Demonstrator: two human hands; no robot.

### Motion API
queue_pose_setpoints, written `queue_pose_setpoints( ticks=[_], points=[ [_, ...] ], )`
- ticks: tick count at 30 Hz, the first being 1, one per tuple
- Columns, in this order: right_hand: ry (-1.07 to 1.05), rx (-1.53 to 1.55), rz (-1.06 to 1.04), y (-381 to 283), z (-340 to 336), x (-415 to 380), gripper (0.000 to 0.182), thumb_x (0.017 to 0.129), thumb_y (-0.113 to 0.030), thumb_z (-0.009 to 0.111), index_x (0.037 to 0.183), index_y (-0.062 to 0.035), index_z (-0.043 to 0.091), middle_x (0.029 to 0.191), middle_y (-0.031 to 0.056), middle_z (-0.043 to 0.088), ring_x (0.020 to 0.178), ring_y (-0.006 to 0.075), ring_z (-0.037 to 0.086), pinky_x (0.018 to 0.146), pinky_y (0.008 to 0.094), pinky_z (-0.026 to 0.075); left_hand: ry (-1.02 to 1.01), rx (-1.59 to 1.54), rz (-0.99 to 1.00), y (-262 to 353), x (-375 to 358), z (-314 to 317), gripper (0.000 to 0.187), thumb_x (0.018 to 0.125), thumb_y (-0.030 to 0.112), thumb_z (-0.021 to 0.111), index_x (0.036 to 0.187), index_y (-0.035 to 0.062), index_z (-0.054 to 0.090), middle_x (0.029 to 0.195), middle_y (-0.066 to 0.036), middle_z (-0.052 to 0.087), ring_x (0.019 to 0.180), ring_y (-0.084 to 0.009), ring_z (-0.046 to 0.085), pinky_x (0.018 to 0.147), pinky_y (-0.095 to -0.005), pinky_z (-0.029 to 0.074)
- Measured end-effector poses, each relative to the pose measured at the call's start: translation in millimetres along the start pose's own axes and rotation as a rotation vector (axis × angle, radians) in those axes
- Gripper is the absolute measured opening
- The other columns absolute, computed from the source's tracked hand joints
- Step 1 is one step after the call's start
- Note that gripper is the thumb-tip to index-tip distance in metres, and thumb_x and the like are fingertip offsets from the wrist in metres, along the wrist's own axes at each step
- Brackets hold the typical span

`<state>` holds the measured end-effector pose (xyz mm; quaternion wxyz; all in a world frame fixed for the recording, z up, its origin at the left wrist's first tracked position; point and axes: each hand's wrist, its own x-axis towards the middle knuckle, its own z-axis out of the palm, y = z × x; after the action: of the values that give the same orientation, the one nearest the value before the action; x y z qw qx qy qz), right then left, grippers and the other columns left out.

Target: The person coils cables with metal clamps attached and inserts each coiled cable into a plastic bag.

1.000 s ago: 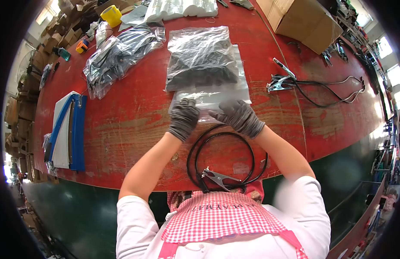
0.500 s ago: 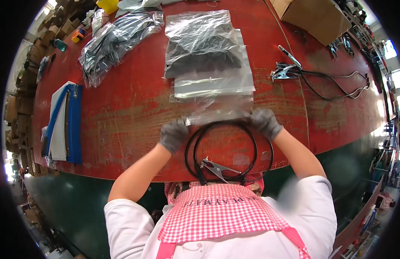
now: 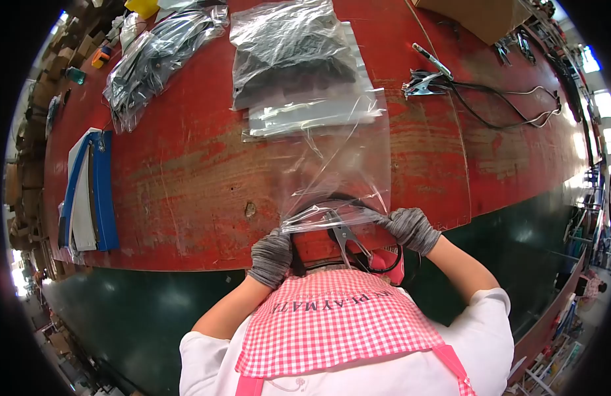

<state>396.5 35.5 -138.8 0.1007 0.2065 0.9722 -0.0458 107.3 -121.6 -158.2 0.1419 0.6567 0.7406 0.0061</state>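
Note:
A clear plastic bag [image 3: 345,155] lies over the table's front part, its near edge held up between my gloved hands. My left hand [image 3: 272,257] is closed on the bag's left corner, beside a black cable. My right hand [image 3: 411,230] pinches the right corner. The far part of the coiled black cable [image 3: 332,198] is inside the bag mouth. A metal clamp [image 3: 345,237] on the cable lies at the opening, close to the pink checked apron. Beyond are stacked clear bags [image 3: 312,119] and a bag with dark contents [image 3: 292,53].
On the red table [image 3: 186,198], a blue and white folder-like item [image 3: 94,191] lies at left. Bagged cables [image 3: 160,63] are at upper left. A clamp [image 3: 424,84] with black cable and a pen-like tool [image 3: 432,61] are at right, below a cardboard box [image 3: 483,16].
Both hands have moved toward the apron, drawing the bag over the far part of the coil. The clamp has turned more upright in view. The table scene has shifted slightly.

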Motion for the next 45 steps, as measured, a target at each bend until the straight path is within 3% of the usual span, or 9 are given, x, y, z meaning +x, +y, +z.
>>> queue_pose_setpoints(
  ticks=[5,7,9,10,13,19,23,37,45],
  points=[
    [-0.065,0.196,-0.052,8.0,-4.1,-5.8,0.044,0.079,-0.025,0.048,0.123,-0.0257,0.043,0.061,0.0099,0.055,0.054,0.0260,0.058,0.040,0.0395,0.045,-0.023,0.029,0.141,-2.1,-4.4,-15.6,0.008,0.078,0.012,0.046,0.075,0.0091,0.053,0.066,-0.010,0.055,0.056,-0.0267,0.057,0.046,-0.0374,0.044],
    [-0.008,0.371,-0.017,0.8,14.2,-3.2,0.032,0.080,-0.021,0.044,0.111,-0.0157,0.049,0.059,0.0137,0.055,0.050,0.0303,0.056,0.040,0.0404,0.044,0.107,-0.087,0.258,-9.2,-7.9,-12.3,0.006,0.077,0.013,0.047,0.077,0.0093,0.052,0.063,-0.012,0.053,0.053,-0.0279,0.054,0.044,-0.0392,0.041],
    [0.126,-0.223,0.014,-5.5,26.3,-1.7,0.030,0.081,-0.019,0.039,0.109,-0.0130,0.048,0.043,0.0104,0.041,0.031,0.0237,0.040,0.026,0.0379,0.030,0.315,0.020,0.207,-4.9,-2.6,12.0,0.008,0.078,0.015,0.048,0.078,0.0086,0.053,0.059,-0.011,0.050,0.044,-0.0284,0.050,0.041,-0.0402,0.039],
    [0.293,-0.187,-0.010,-5.5,31.0,3.2,0.031,0.081,-0.015,0.038,0.110,-0.0150,0.047,0.040,0.0068,0.035,0.027,0.0190,0.034,0.024,0.0348,0.025,0.325,0.079,0.173,-14.0,-1.7,32.6,0.010,0.078,0.018,0.050,0.081,0.0090,0.054,0.061,-0.011,0.053,0.045,-0.0289,0.052,0.042,-0.0402,0.041],
    [0.118,0.119,0.123,-9.8,20.8,14.0,0.034,0.084,-0.024,0.038,0.116,-0.0132,0.044,0.048,0.0120,0.049,0.039,0.0277,0.052,0.031,0.0400,0.037,-0.175,-0.114,-0.152,-19.7,19.1,64.3,0.030,0.080,0.032,0.051,0.106,0.0167,0.055,0.102,-0.006,0.057,0.078,-0.0275,0.057,0.053,-0.0429,0.047],
    [0.063,0.152,0.122,0.2,1.6,6.2,0.033,0.081,-0.023,0.042,0.112,-0.0153,0.050,0.060,0.0134,0.057,0.054,0.0319,0.059,0.042,0.0430,0.045,-0.067,-0.134,-0.086,-10.4,98.6,23.2,0.031,0.080,0.034,0.053,0.105,0.0157,0.055,0.099,-0.006,0.058,0.077,-0.0261,0.057,0.054,-0.0414,0.047],
    [0.008,0.097,-0.102,12.4,18.0,-7.4,0.018,0.080,-0.021,0.046,0.093,-0.0118,0.055,0.062,0.0131,0.057,0.055,0.0329,0.057,0.045,0.0442,0.043,-0.057,-0.191,-0.074,9.0,127.2,8.8,0.032,0.079,0.035,0.053,0.104,0.0148,0.055,0.097,-0.006,0.058,0.077,-0.0250,0.058,0.054,-0.0401,0.047],
    [0.083,0.141,0.038,3.3,9.1,-6.0,0.026,0.081,-0.028,0.046,0.102,-0.0180,0.057,0.060,0.0120,0.057,0.053,0.0310,0.058,0.042,0.0439,0.042,-0.125,-0.384,-0.214,24.0,127.4,-43.7,0.037,0.078,0.040,0.057,0.102,0.0117,0.055,0.089,-0.005,0.059,0.075,-0.0211,0.059,0.056,-0.0357,0.048],
    [0.261,0.204,0.019,10.4,24.2,60.3,0.017,0.072,-0.021,0.052,0.085,-0.0107,0.057,0.062,0.0132,0.058,0.058,0.0323,0.060,0.048,0.0444,0.045,-0.150,-0.503,-0.324,24.4,102.2,-82.6,0.040,0.077,0.043,0.058,0.101,0.0100,0.056,0.085,-0.004,0.060,0.074,-0.0189,0.060,0.057,-0.0331,0.048]
  ],
)
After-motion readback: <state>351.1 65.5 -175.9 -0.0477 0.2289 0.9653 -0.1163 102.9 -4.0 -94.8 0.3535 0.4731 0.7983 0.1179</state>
